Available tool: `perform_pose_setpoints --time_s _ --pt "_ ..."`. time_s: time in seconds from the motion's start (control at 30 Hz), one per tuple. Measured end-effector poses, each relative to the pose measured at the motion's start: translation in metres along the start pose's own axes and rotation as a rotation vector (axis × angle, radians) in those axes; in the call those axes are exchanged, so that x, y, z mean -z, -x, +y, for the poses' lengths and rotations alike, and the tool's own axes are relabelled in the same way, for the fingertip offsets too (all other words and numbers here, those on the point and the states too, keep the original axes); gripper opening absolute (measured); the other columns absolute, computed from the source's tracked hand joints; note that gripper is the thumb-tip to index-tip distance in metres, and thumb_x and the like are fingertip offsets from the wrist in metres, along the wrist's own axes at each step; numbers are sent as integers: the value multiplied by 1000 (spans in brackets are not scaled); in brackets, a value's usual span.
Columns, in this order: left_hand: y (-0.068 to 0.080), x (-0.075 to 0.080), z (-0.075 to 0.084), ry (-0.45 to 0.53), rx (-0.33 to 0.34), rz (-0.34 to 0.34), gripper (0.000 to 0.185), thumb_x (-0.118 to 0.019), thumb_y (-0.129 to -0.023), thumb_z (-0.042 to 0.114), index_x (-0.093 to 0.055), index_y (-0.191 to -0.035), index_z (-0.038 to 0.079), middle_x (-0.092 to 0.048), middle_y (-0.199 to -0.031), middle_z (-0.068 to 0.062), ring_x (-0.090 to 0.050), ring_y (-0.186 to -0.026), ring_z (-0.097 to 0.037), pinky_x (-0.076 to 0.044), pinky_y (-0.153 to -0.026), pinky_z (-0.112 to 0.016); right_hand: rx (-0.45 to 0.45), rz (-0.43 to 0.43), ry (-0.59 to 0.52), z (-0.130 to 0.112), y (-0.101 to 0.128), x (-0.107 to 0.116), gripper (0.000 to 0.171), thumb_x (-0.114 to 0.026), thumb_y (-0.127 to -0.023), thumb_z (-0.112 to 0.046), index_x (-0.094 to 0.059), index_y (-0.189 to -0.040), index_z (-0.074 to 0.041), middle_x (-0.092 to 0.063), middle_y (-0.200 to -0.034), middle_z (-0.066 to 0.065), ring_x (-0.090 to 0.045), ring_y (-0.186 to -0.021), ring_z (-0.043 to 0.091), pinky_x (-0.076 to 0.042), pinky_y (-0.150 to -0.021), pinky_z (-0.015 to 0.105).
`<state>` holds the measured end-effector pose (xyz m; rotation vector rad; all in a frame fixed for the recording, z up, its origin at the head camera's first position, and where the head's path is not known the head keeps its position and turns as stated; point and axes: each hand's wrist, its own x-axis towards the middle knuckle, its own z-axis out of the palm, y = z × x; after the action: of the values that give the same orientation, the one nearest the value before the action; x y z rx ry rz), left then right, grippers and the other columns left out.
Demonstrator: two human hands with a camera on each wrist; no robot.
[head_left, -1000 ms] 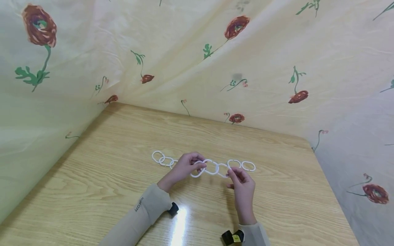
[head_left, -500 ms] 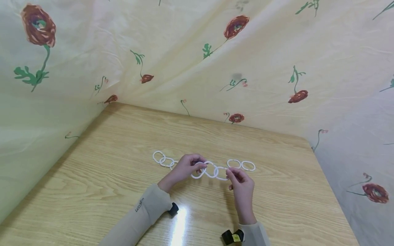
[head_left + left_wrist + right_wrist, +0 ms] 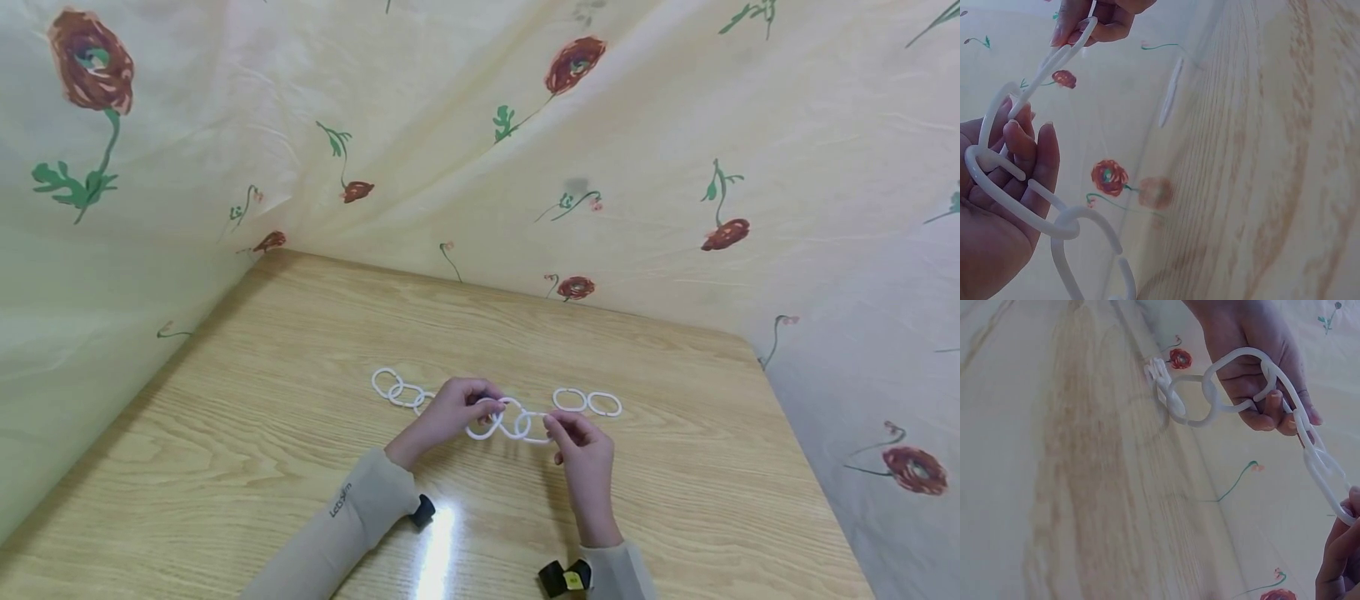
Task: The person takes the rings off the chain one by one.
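A chain of white plastic links runs through both hands, held up over the wooden table. My left hand pinches it partway along between thumb and fingers, with links draped across the palm in the left wrist view. Its tail trails out on the far left side of that hand. My right hand grips the end link between thumb and index finger. Small gaps show in some links. Two loose white links lie flat behind the right hand, a left one and a right one.
The wooden table spreads around the hands, with a bright reflection near its front. A cream cloth printed with red flowers hangs along the back and sides. Black straps sit at the sleeve cuffs.
My right hand has shifted slightly left with the end link, and the links between the hands are closer together and a little lower. My left hand stays nearly still, and the loose links have not moved.
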<state>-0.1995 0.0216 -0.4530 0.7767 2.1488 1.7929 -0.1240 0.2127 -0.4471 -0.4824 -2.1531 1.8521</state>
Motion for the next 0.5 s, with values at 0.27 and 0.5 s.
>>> perform_pose_setpoints --time_s 0.27,0.5 --pt "0 -2 0 -2 22 -10 16 -64 -92 8 -69 -100 -5 -68 -86 -19 -57 -66 -5 -56 -62 -23 93 -10 62 4 1 -2 16 -74 -85 -9 -71 -95 2 -64 -72 -15 -58 -64 2 -46 -44 16" --pt "1 -3 1 -7 30 -15 15 -63 -93 9 -69 -99 -4 -68 -83 -17 -57 -66 -10 -58 -63 -30 193 -14 97 7 1 -3 12 -74 -84 -8 -72 -92 2 -65 -75 -17 -59 -69 1 -52 -50 19"
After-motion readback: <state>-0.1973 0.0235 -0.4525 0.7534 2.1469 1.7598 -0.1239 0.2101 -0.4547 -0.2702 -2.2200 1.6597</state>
